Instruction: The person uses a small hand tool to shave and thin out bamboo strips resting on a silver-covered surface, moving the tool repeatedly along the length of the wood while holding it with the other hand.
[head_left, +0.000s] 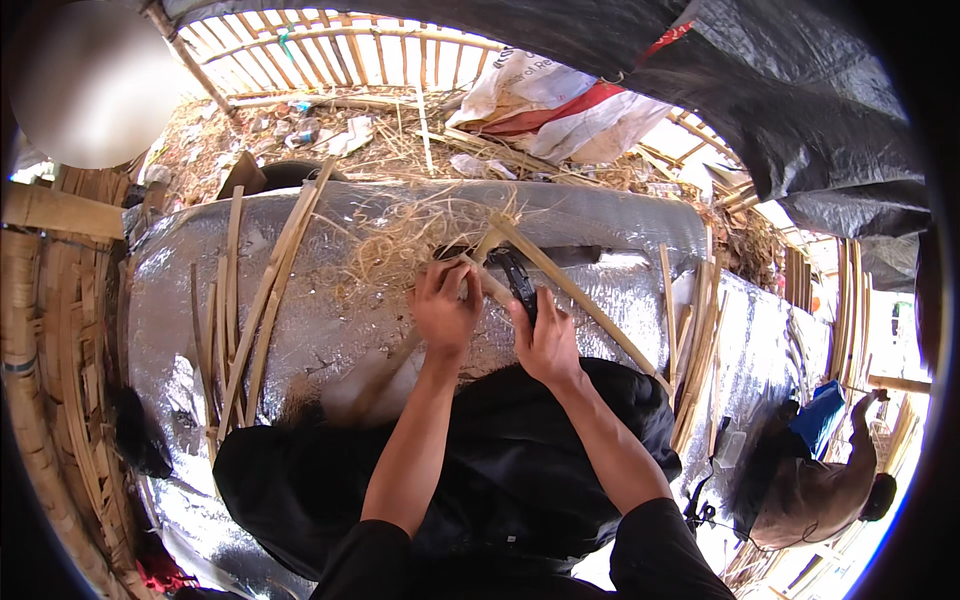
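Observation:
My left hand (445, 312) is closed, its fingers pinched together above the silver sheet. A pale bamboo strip (486, 244) runs into its fingers, and a strip comes out below toward my lap. My right hand (549, 342) grips a black curved piece (515, 280) between thumb and fingers; its exact kind is unclear. Just beyond both hands lies a tangle of thin shavings (405, 240). Another long bamboo strip (580, 295) slants from beyond my hands down to my right knee. Behind it rests a dark flat blade-like piece (570, 256).
Bamboo strips lean at the left (265, 310) and right (700, 350) of the silver sheet (350, 200). A black tarp (800, 110) hangs at upper right. Beyond the sheet lie litter and a white sack (550, 105). Another person (820, 490) is at lower right.

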